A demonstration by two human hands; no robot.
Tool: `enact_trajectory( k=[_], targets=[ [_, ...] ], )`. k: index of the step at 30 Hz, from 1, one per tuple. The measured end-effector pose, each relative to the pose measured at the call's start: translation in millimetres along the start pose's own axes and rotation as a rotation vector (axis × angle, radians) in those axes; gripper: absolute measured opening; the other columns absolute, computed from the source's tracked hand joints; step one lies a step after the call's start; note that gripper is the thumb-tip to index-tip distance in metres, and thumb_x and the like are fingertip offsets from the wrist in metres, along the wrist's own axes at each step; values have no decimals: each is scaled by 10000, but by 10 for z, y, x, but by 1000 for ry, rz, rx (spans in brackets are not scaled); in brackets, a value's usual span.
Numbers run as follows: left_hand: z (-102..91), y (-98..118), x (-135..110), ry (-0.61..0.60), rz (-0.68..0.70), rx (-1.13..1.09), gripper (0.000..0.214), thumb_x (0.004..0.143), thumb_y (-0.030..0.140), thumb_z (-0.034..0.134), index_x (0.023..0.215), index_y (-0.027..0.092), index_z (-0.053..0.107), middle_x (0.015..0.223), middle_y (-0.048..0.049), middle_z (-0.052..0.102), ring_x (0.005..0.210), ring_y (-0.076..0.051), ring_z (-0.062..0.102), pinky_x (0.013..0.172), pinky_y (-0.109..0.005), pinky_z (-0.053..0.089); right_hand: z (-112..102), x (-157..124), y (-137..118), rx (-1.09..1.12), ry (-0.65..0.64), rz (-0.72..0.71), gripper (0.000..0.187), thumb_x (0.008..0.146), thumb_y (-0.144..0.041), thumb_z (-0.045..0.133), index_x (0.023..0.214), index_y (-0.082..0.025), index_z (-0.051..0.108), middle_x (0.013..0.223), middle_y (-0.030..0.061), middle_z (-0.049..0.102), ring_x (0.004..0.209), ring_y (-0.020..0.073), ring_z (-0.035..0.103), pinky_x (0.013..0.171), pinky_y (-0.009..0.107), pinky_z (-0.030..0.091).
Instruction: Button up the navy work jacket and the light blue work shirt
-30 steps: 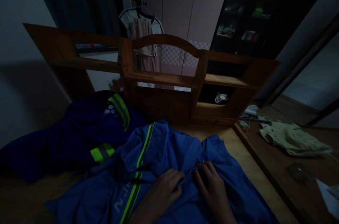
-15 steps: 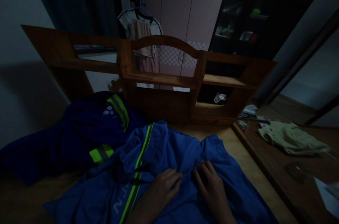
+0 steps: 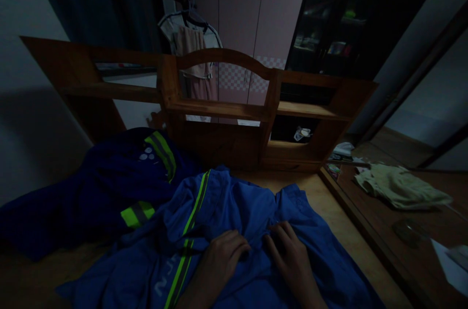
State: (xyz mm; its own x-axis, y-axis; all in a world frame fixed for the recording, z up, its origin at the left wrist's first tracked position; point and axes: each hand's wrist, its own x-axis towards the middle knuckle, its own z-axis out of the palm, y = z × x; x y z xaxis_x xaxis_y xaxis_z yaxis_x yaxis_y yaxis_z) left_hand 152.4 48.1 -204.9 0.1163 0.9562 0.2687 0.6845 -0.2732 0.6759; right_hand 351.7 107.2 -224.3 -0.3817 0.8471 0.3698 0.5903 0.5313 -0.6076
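Note:
A bright blue work shirt (image 3: 234, 211) with yellow-green reflective stripes lies spread on a wooden bed platform (image 3: 329, 202). My left hand (image 3: 221, 262) rests on the shirt's middle, fingers curled and pinching a fold of the cloth. Beside it, my right hand (image 3: 290, 255) presses on the shirt's front edge, fingers bent on the fabric. The two hands lie a finger's width apart. A darker blue garment (image 3: 109, 182) with the same reflective stripes is heaped to the left, partly under the shirt.
A wooden headboard with shelves (image 3: 219, 104) stands behind the clothes. Right of the bed, a pale green cloth (image 3: 398, 187) lies on the wooden floor near a sheet of paper (image 3: 451, 270). Clothes on a hanger (image 3: 192, 50) and a dark cabinet (image 3: 343, 31) stand farther back.
Both hands have stayed on the shirt's middle, shifting only slightly. The view has drifted a little to the right and up.

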Motion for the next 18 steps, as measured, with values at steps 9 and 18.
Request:
enact_trajectory(
  k=[9, 18],
  targets=[
    [74, -146, -6, 302, -68, -5, 142, 933, 225, 476, 915, 233, 617, 910, 4, 674, 892, -160, 637, 835, -277, 477, -68, -27, -57, 9, -51, -38, 337, 901, -237, 486, 1236, -246, 517, 1087, 67, 598, 1005, 207, 605, 864, 316, 499],
    [-126, -102, -123, 726, -204, 45, 167, 931, 294, 456, 849, 207, 573, 910, -45, 608, 907, -199, 591, 811, -334, 479, -65, -77, -91, 57, 28, 13, 535, 934, -279, 454, 1442, -222, 297, 1186, 77, 635, 1068, 197, 620, 904, 315, 499]
  ],
)
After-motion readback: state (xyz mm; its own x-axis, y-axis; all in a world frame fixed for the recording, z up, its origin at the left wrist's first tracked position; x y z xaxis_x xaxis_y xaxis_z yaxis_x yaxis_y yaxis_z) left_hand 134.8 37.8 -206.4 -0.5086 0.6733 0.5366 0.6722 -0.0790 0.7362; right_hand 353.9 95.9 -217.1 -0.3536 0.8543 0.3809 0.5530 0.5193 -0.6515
